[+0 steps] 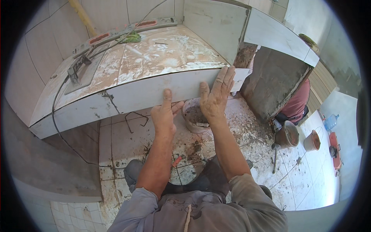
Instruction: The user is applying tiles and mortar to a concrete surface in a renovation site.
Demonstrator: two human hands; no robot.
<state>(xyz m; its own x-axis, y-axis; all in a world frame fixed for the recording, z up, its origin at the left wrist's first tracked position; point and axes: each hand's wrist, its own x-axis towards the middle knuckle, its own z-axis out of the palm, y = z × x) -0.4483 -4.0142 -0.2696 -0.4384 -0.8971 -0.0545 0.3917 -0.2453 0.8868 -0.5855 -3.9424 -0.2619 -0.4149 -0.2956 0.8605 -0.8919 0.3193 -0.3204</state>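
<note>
A long white tile strip [141,87] fronts the stained counter slab [154,50]. My left hand [165,108] is at its lower edge, one finger pressed upright on the face, others curled around the edge. My right hand [216,96] lies spread on the strip near its right end, fingertips at the top edge. Below them sits a bucket of mortar [193,116], partly hidden by my hands. A bent metal rod [131,127] and an orange-handled tool [177,161] lie on the dirty floor.
Levels [148,23], green cloth [131,38], cabled tool [77,73] on the slab. Cement panel [270,85] at right, pink fabric [295,100] behind it, possibly someone's clothing. Buckets [286,137] [312,143], hammer-like tool [275,158], blue jug [330,123], red tray [334,152] on right.
</note>
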